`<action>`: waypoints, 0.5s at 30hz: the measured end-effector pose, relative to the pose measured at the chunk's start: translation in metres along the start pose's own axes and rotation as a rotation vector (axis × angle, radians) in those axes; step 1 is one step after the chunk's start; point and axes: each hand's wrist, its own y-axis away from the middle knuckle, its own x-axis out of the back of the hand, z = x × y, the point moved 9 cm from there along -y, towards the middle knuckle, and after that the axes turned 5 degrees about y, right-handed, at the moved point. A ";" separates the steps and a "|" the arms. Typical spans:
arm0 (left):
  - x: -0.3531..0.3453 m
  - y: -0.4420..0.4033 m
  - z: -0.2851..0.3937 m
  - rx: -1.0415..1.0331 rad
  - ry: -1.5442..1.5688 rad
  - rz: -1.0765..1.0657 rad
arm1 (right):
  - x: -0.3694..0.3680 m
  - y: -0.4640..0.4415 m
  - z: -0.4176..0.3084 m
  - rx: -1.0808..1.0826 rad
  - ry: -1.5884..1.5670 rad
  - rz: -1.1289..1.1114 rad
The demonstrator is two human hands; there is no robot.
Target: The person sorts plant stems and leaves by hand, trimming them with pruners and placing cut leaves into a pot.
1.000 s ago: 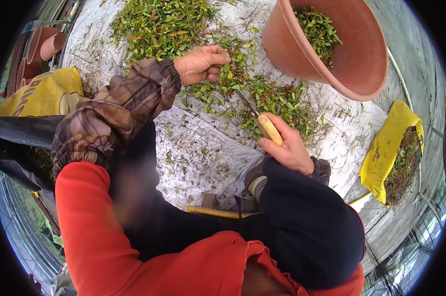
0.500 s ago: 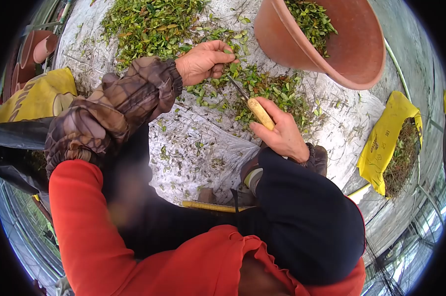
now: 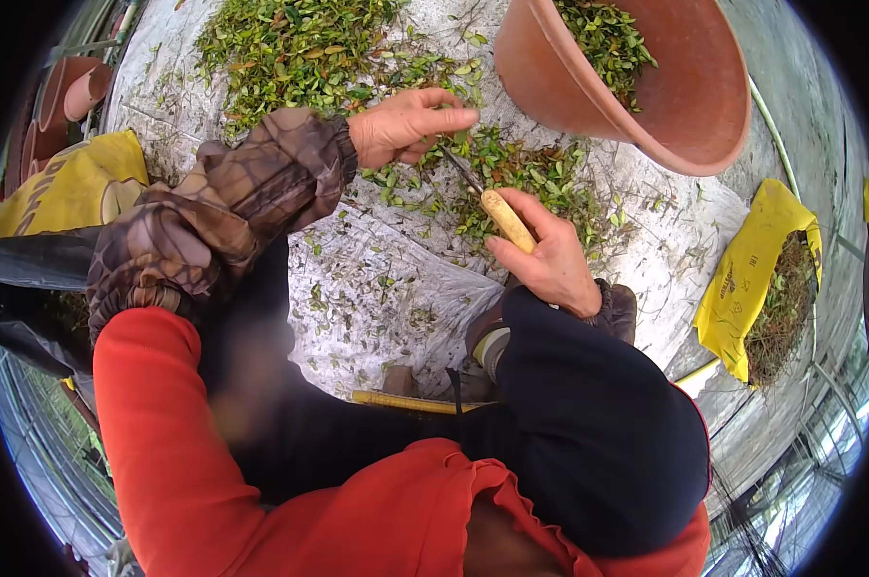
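Note:
My right hand point(image 3: 548, 252) is wrapped round the pale handle of a knife point(image 3: 508, 219), whose dark narrow blade points up and left over the leaves. Just beyond the blade tip is my left hand point(image 3: 408, 125), with its thumb stretched out and its other fingers curled. Whatever the fingers may hold is hidden. Below both hands, a loose pile of green and reddish leafy cuttings point(image 3: 540, 183) lies on a whitish sheet point(image 3: 396, 279). A larger leaf pile point(image 3: 295, 53) spreads beyond my left forearm.
A tilted terracotta-coloured tub point(image 3: 569, 87) with leaves inside stands at the upper right. At the right is a yellow bag point(image 3: 750, 274) of dry stems. On the left are another yellow bag point(image 3: 69, 185), black plastic point(image 3: 40, 258) and some pots point(image 3: 64, 91).
The view has shifted slightly, moving the scene left and up. My left thumb has straightened out to the right, and the leaf sprig seen at its fingertips earlier no longer shows clearly.

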 end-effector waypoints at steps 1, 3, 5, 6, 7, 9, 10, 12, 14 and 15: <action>-0.003 0.000 0.000 0.031 -0.101 -0.038 | 0.000 0.000 -0.002 0.012 0.032 -0.009; -0.009 -0.001 -0.003 0.094 -0.300 -0.112 | -0.001 0.001 -0.005 0.034 0.095 -0.029; -0.008 -0.005 -0.003 0.081 -0.386 -0.086 | -0.002 0.001 -0.006 0.082 0.162 -0.039; -0.008 -0.006 -0.003 0.075 -0.429 -0.072 | -0.003 0.001 -0.007 0.106 0.196 -0.045; -0.009 -0.008 -0.003 0.055 -0.439 -0.085 | -0.003 0.002 -0.006 0.111 0.209 -0.045; -0.009 -0.010 -0.005 0.016 -0.462 -0.104 | -0.004 0.002 -0.006 0.126 0.233 -0.048; -0.006 -0.012 -0.007 -0.002 -0.451 -0.079 | -0.005 0.001 -0.006 0.105 0.233 -0.063; -0.003 -0.013 -0.009 -0.037 -0.427 -0.031 | -0.005 0.002 -0.007 0.062 0.232 -0.093; 0.012 -0.006 -0.003 -0.014 -0.315 0.043 | -0.012 0.005 -0.004 0.074 0.312 -0.217; 0.024 -0.005 0.000 -0.014 -0.284 0.089 | -0.015 0.008 -0.002 0.079 0.350 -0.276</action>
